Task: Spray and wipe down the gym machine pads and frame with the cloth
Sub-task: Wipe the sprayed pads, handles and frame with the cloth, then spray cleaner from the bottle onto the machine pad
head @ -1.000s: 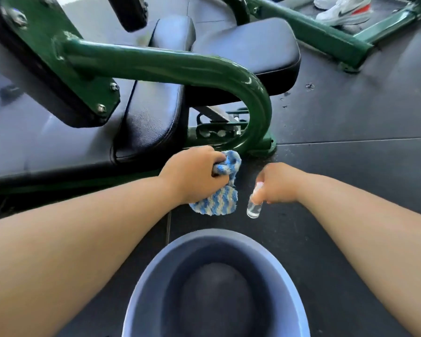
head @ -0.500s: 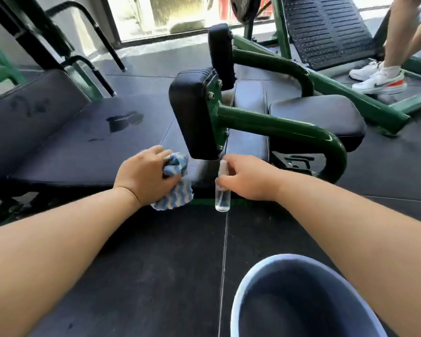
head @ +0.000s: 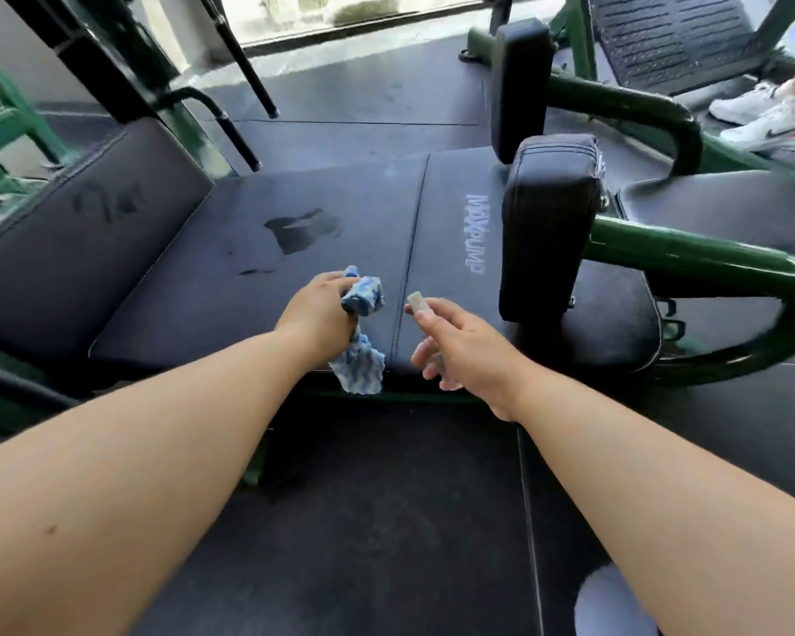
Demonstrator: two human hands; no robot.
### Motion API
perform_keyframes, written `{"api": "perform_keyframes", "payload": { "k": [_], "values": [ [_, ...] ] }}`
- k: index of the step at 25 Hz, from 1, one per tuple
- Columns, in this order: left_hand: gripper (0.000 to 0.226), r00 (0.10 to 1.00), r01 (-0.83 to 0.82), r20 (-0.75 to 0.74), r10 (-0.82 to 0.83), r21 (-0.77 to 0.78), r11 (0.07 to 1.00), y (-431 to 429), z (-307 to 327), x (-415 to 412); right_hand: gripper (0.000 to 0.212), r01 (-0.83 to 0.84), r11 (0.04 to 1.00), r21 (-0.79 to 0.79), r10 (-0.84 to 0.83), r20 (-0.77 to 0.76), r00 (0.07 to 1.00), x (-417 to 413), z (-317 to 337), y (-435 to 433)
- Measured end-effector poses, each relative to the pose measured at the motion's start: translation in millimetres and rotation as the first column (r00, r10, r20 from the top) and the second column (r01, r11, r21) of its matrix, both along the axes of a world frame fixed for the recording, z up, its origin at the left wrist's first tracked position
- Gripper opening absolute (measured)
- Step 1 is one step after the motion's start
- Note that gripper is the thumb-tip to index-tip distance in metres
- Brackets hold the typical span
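Landmark: the flat seat pad [head: 230, 286] of the machine, dark, with a white logo [head: 473, 234] printed near its right end.
Left hand: the left hand [head: 315, 314] is closed round a cloth [head: 362, 296] and is held over the near edge of the seat pad.
Cloth: blue and white, bunched in the fist. One end sticks out above the fingers and the other hangs down past the near edge of the seat pad.
Right hand: the right hand [head: 469, 346] is just right of the cloth, with its fingers curled round a spray bottle [head: 417, 304].
Spray bottle: small and clear. The nozzle end shows above the fingers and points toward the seat pad.
Wet patch: a dark wet patch [head: 301, 229] lies on the seat pad, beyond the left hand.
Back pad: a sloped back pad [head: 65, 231] adjoins the left end of the seat pad and carries faint smears.
Side pad: an upright black side pad [head: 547, 222] stands at the right end of the seat pad.
Frame: a green frame tube [head: 689, 259] runs right from the side pad and curves down.
Floor: dark rubber floor [head: 386, 521] lies in front of the seat pad.
Bystander: white shoes [head: 772, 117] stand far right, beyond the frame tube.
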State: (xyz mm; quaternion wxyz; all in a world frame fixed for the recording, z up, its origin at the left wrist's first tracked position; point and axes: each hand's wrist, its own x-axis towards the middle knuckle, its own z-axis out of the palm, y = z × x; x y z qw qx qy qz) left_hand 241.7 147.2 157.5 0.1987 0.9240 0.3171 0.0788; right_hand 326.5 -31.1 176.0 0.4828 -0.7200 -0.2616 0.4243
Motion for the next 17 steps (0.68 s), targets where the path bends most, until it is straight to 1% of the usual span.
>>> {"api": "perform_keyframes", "payload": {
  "k": [1,3,5,6,8,10,12,14,16,17],
  "values": [
    [0.042,0.998,0.046,-0.035,-0.046,-0.015,0.999,9,-2,0,0.027,0.032,0.999,-0.007,-0.032,-0.013,0.999,-3,-1,8],
    [0.042,0.967,0.173,-0.174,-0.184,-0.077,0.982,24,-16,-3,0.026,0.115,0.993,-0.005,-0.115,-0.024,0.993,-10,-5,25],
    [0.050,0.875,0.299,-0.362,-0.322,-0.121,0.947,29,-38,-10,0.028,0.200,0.979,-0.025,-0.199,0.030,0.979,-16,-14,37],
    [0.057,0.827,0.351,-0.427,-0.366,-0.116,0.929,34,-47,-13,0.025,0.243,0.970,-0.021,-0.241,0.070,0.968,-18,-19,42],
    [0.067,0.770,0.390,-0.511,-0.382,-0.098,0.916,41,-55,-13,0.017,0.303,0.953,0.015,-0.303,0.116,0.946,-18,-26,45],
    [0.076,0.758,0.379,-0.540,-0.365,-0.090,0.921,44,-53,-12,0.015,0.338,0.941,0.000,-0.336,0.102,0.936,-18,-23,47],
    [0.080,0.767,0.339,-0.545,-0.338,-0.102,0.935,43,-52,-9,0.016,0.386,0.922,-0.043,-0.384,0.050,0.922,-18,-16,45],
    [0.083,0.772,0.318,-0.546,-0.326,-0.112,0.941,41,-52,-6,0.026,0.427,0.904,-0.034,-0.428,-0.006,0.904,-17,-13,45],
    [0.084,0.785,0.296,-0.537,-0.310,-0.115,0.948,42,-51,-5,0.029,0.476,0.879,0.007,-0.476,-0.005,0.879,-17,-16,46],
    [0.084,0.786,0.298,-0.535,-0.311,-0.114,0.948,43,-51,-4,0.028,0.509,0.861,0.017,-0.509,0.030,0.860,-15,-19,45]
  ]
}}
